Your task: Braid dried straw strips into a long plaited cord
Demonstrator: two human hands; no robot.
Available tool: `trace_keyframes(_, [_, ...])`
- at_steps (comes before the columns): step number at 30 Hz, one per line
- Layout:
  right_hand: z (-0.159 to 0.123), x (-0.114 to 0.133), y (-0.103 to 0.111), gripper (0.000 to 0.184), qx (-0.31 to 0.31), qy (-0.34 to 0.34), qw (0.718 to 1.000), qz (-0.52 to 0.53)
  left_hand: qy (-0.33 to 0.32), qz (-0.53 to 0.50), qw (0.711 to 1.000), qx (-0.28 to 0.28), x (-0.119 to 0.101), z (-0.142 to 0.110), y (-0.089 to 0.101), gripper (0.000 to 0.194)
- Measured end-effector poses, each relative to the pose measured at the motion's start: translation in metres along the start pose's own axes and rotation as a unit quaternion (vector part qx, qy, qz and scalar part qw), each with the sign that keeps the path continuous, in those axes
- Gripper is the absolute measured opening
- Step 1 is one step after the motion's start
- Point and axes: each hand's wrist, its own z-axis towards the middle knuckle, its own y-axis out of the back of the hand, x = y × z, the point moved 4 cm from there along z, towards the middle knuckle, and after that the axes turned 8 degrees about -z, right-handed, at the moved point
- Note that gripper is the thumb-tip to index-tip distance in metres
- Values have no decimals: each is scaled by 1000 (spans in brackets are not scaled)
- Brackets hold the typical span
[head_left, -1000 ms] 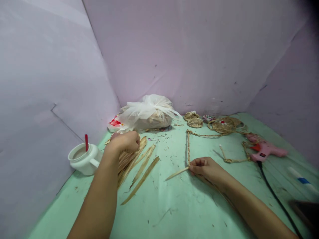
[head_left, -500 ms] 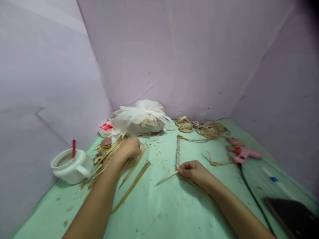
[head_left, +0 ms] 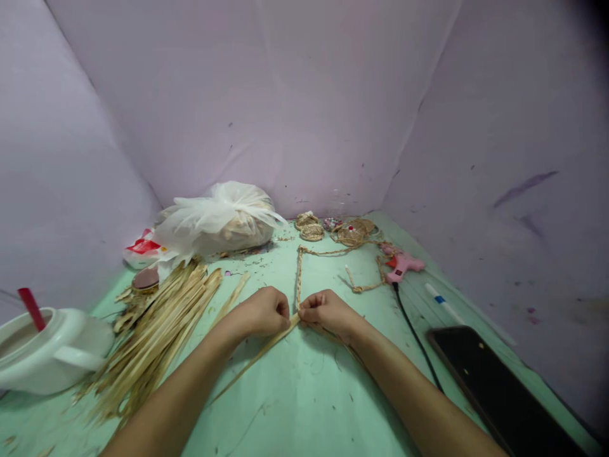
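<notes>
My right hand (head_left: 327, 312) pinches the near end of a thin braided cord (head_left: 299, 276), which runs away from me over the green tabletop and bends right at its far end. Close beside it, my left hand (head_left: 267, 312) is closed on a dried plant-fibre strip (head_left: 259, 355). That strip's tip meets the cord at my right fingertips, and its tail trails toward me on the left. More fibre runs back under my right wrist. A bundle of loose dried strips (head_left: 162, 330) lies left of my left hand.
At left stands a white pot (head_left: 52, 349) holding a red stick. Behind are a tied white plastic bag (head_left: 223, 219) and coiled braided pieces (head_left: 311, 231). On the right lie a pink glue gun (head_left: 403, 265) with a black cable, a white pen (head_left: 443, 303) and a black phone (head_left: 499, 387).
My left hand has come from the bundle of strips to beside my right hand, bringing a strip to the cord's end. My right hand keeps its pinch. The view has turned right.
</notes>
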Motion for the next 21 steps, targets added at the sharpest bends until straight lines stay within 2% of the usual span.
trace_keyframes(3, [0, 0, 0, 11, -3, 7, 1000, -6, -8, -23, 1000, -7, -2, -1, 1, 24])
trace_keyframes(8, [1, -1, 1, 9, -5, 8, 1000, -8, -14, -49, 999, -15, -2, 0, 0, 17])
trace_keyframes(10, [2, -2, 1, 10, -4, 9, 1000, -9, 16, -91, 996, -4, 2, 2, -1, 14])
trace_keyframes(15, [6, -5, -1, 11, 12, 13, 1000, -3, 145, -203, 968, 12, 6, 1, -5, 7])
trace_keyframes(18, [6, -6, -3, 10, 11, 8, 1000, 9, 158, -234, 959, -4, 3, 0, -5, 8])
trace_keyframes(21, [4, -4, -4, 9, 9, 1, 1000, 21, 150, -208, 966, -6, 4, -1, -6, 10])
